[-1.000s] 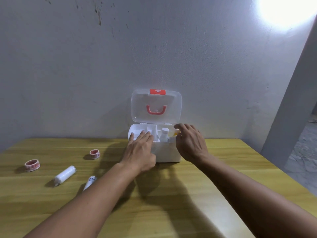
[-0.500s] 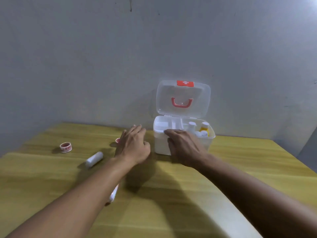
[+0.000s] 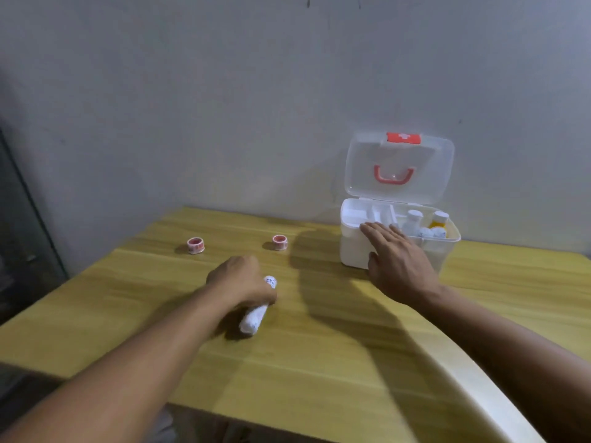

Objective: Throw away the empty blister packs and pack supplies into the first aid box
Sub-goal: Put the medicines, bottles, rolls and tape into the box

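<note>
The white first aid box (image 3: 355,251) stands at the back right of the wooden table, its clear lid (image 3: 399,169) up against the wall. Several small bottles (image 3: 427,225) stand in its right compartments. My right hand (image 3: 398,262) lies flat with fingers spread, its fingertips on the box's front rim. My left hand (image 3: 243,279) is curled over the middle of a white bandage roll (image 3: 252,319) lying on the table; the roll's printed end pokes out past my fingers. Two red-and-white tape rolls (image 3: 195,245) (image 3: 280,243) sit further back.
The grey wall runs right behind the table (image 3: 319,362). The table's near edge crosses the bottom of the view, with its left corner close to a dark panel (image 3: 28,219). No blister packs or bin are in view.
My view has swung left. My left hand left the box, came down on the bandage roll and closed over it. My right hand drew back from inside the box to its front rim.
</note>
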Available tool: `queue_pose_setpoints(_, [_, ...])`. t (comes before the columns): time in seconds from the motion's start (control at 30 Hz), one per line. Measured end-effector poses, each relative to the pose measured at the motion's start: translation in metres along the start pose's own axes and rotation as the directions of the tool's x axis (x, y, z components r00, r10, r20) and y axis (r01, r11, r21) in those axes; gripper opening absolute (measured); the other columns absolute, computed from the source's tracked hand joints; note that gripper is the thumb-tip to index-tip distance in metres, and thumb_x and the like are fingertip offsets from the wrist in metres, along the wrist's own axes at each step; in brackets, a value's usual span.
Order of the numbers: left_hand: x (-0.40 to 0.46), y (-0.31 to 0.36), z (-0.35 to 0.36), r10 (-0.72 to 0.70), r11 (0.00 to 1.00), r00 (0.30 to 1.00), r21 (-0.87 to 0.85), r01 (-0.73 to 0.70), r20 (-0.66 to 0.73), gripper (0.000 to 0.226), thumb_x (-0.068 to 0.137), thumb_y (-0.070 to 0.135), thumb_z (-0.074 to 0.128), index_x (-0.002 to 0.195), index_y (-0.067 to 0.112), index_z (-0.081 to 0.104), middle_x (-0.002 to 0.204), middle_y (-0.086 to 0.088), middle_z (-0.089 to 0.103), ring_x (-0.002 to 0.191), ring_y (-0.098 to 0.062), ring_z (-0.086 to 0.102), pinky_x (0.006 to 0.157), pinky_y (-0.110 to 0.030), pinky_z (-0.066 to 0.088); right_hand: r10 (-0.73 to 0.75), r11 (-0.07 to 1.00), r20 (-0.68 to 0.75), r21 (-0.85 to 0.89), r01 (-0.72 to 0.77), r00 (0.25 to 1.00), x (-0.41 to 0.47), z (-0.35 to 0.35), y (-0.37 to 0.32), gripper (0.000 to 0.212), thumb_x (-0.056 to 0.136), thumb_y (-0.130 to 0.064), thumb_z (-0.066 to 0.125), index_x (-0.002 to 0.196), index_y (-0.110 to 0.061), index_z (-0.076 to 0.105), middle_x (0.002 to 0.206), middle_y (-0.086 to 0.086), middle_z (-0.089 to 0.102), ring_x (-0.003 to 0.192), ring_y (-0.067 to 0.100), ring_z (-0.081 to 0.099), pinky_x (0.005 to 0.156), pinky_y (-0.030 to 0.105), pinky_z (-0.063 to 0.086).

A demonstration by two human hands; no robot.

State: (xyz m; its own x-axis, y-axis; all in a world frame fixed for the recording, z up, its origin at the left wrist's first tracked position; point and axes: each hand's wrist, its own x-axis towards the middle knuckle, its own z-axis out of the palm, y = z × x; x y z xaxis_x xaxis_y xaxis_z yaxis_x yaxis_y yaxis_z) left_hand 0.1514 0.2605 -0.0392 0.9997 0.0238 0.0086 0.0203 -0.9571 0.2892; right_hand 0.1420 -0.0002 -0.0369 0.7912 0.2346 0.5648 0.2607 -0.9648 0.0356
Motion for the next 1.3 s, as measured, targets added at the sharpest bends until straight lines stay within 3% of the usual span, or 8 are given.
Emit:
queue_pose_setpoints(0.13, [0.018,-0.012,0.005,0.083,0.986,0.981,0.158,-0.055,-0.176,0.032,0.079,0.048,0.06,0.092,0.019,0.067,0.123,-0.004,0.059,0.116,-0.029,0.049,0.088,-0.035,0.043,0.004,1.0,0.026,0.027,-0.005,1.0,0.0,-0.004,0.001,0.062,0.074,0.002,0.058,0.135,0.0,0.047,0.139,0.017,0.051,0.132,0.031,0.044,0.114,0.04,0.023])
queue_pose_setpoints(0.2, [0.027,-0.021,0.01,0.144,0.987,0.967,0.106,-0.123,-0.211,0.029,0.081,0.049,0.059,0.083,0.021,0.068,0.129,0.001,0.053,0.12,-0.027,0.043,0.097,-0.038,0.04,0.022,0.998,0.024,0.053,-0.023,0.999,-0.002,-0.006,0.004,0.062,0.077,0.001,0.056,0.138,-0.001,0.044,0.144,0.019,0.045,0.137,0.032,0.037,0.115,0.036,0.018])
queue_pose_setpoints(0.33, [0.034,-0.021,0.011,0.098,0.993,0.988,-0.059,-0.105,-0.123,0.039,0.08,0.05,0.059,0.077,0.012,0.064,0.103,-0.007,0.065,0.098,-0.029,0.058,0.071,-0.033,0.044,0.042,0.996,0.0,0.078,-0.042,0.999,-0.015,-0.011,0.015,0.06,0.078,-0.001,0.061,0.136,-0.001,0.046,0.144,0.02,0.045,0.136,0.034,0.038,0.111,0.035,0.021])
queue_pose_setpoints(0.43, [0.037,-0.016,0.002,0.066,0.996,0.993,-0.058,-0.072,-0.097,0.04,0.081,0.05,0.057,0.079,0.011,0.065,0.084,-0.008,0.067,0.083,-0.031,0.061,0.058,-0.031,0.037,0.025,0.997,0.003,0.066,-0.025,1.0,-0.019,-0.012,0.02,0.057,0.078,-0.004,0.065,0.132,-0.001,0.05,0.141,0.019,0.048,0.133,0.034,0.042,0.11,0.037,0.023])
queue_pose_setpoints(0.73, [0.08,0.003,-0.011,0.134,0.977,0.979,-0.143,-0.156,-0.151,0.019,0.089,0.032,0.057,0.098,0.016,0.063,0.104,-0.01,0.067,0.092,-0.03,0.06,0.077,-0.036,0.048,-0.005,1.0,-0.031,0.028,0.006,1.0,-0.016,0.0,0.025,0.059,0.068,0.001,0.068,0.126,0.002,0.054,0.132,0.022,0.056,0.127,0.037,0.049,0.109,0.05,0.035])
queue_pose_setpoints(0.9, [0.096,0.031,-0.001,0.191,0.95,0.975,-0.227,-0.213,-0.115,0.012,0.082,0.023,0.064,0.093,0.017,0.062,0.099,-0.007,0.067,0.093,-0.029,0.061,0.073,-0.034,0.046,-0.008,1.0,-0.032,-0.013,0.008,0.999,-0.017,0.005,0.03,0.063,0.067,0.0,0.067,0.129,0.003,0.052,0.133,0.02,0.056,0.129,0.036,0.047,0.108,0.052,0.036])
queue_pose_setpoints(1.17, [0.136,0.072,0.008,0.259,0.949,0.958,-0.155,-0.276,-0.119,0.02,0.082,0.009,0.057,0.096,0.016,0.071,0.092,-0.012,0.067,0.08,-0.034,0.064,0.062,-0.034,0.051,-0.038,0.999,-0.035,-0.023,0.038,0.999,-0.02,0.006,0.034,0.065,0.068,-0.004,0.069,0.13,0.002,0.052,0.135,0.019,0.054,0.13,0.034,0.047,0.111,0.046,0.031])
queue_pose_setpoints(1.3, [0.158,0.088,0.015,0.276,0.956,0.959,-0.085,-0.281,-0.067,0.019,0.085,0.008,0.054,0.093,0.017,0.069,0.098,-0.012,0.067,0.09,-0.034,0.063,0.066,-0.031,0.043,-0.05,0.999,-0.039,-0.018,0.049,0.998,-0.02,0.007,0.035,0.064,0.07,-0.009,0.067,0.131,0.002,0.052,0.135,0.018,0.055,0.129,0.033,0.048,0.11,0.048,0.034])
